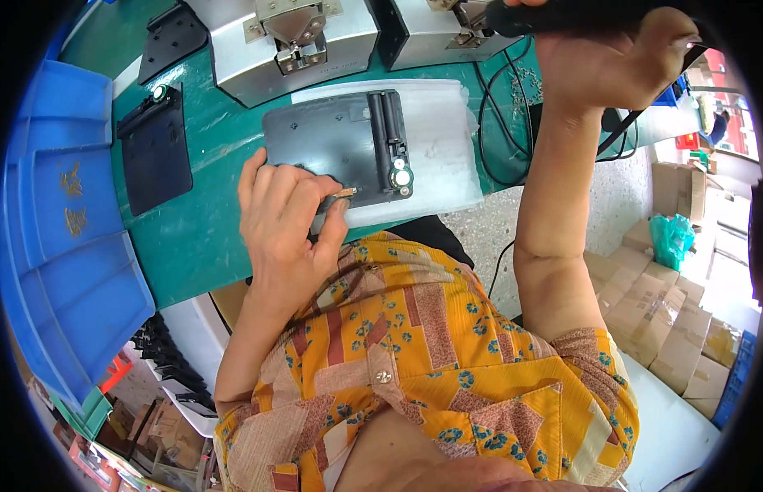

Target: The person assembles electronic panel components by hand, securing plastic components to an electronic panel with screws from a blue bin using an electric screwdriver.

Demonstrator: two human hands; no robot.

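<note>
A flat black plastic panel [320, 143] lies on a white foam sheet [443, 139] in front of me. Along its right side run a ribbed black bar and a round silver-and-green part [400, 178]. My left hand [285, 215] rests at the panel's lower left corner. Its thumb and forefinger pinch a small brass-coloured metal piece [345, 193] at the panel's near edge. Raised at the upper right, my right hand [599, 70] is closed round a long black tool [595, 18]; its exact kind is hard to make out.
Another black panel [156, 148] lies to the left on the green table [209, 254]. Metal fixtures with latches [299, 49] stand at the back. Blue bins [74, 205] flank the left side. A black cable [484, 123] loops beside small loose screws. Cardboard boxes [660, 320] sit at right.
</note>
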